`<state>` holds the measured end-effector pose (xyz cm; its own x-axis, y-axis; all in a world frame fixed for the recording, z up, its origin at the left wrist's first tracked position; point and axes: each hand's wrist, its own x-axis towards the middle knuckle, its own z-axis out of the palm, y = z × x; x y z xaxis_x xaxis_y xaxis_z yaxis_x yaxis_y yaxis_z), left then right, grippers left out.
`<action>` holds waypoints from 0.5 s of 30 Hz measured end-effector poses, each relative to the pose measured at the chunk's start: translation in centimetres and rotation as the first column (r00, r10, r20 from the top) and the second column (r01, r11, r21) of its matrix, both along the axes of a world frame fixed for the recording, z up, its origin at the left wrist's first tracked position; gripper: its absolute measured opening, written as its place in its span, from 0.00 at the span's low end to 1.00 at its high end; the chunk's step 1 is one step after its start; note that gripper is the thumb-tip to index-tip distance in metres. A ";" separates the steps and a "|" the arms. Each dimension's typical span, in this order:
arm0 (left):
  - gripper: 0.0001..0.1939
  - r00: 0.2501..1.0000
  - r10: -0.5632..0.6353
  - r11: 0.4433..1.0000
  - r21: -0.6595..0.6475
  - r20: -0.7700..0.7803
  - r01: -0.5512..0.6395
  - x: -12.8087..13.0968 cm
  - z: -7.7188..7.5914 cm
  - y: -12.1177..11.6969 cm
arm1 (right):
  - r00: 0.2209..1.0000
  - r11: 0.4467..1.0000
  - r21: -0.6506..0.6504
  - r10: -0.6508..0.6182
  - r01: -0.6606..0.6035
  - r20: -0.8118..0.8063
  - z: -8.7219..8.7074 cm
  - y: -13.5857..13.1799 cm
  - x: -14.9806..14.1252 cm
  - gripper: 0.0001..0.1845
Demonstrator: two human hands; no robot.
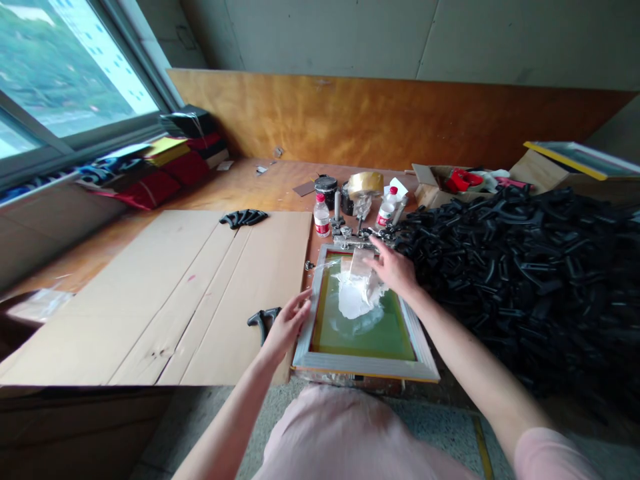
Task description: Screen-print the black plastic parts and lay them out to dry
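In the head view a screen-printing frame (425,357) with green mesh lies flat before me. White ink (353,300) is pooled on the mesh, and a pale squeegee (361,263) stands in its far part. My right hand (395,267) is over the frame's far right side, index finger stretched out and thumb close to the squeegee; I cannot tell whether it touches. At the frame's left edge is my left hand (287,327), its fingers loosely extended and holding nothing visible. Just left of it a black curved plastic part (260,321) rests on cardboard, partly hidden by that hand.
A cardboard sheet (200,293) covers the left; several black parts (243,218) sit at its far edge. A large heap of black parts (525,280) fills the right. Bottles (321,217), a tape roll (366,183) and a metal hinge clamp (350,237) stand behind the frame.
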<state>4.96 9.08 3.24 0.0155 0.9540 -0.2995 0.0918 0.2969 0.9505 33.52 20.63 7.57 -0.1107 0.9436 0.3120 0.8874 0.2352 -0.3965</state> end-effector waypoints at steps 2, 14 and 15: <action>0.30 0.996 0.024 0.998 0.059 0.091 -0.030 0.1 2.8 1.0 | 0.987 0.987 0.062 -0.146 0.150 -0.071 0.2 0.6 3.0 0.23; 0.29 0.934 0.136 0.936 0.267 0.329 -0.230 5.0 7.0 5.3 | 0.969 0.956 -0.295 0.068 0.006 0.239 -10.7 -8.1 -0.8 0.07; 0.29 0.945 0.115 0.972 0.163 0.306 -0.171 5.7 5.4 3.5 | 0.973 0.957 -0.287 0.025 0.043 0.231 -10.4 -8.8 -1.7 0.07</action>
<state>10.66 12.56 8.65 -0.0647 0.9906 -0.1206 -0.2287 0.1029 0.9680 31.81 11.78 -2.85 -0.1381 0.9904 -0.0061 0.9639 0.1330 -0.2309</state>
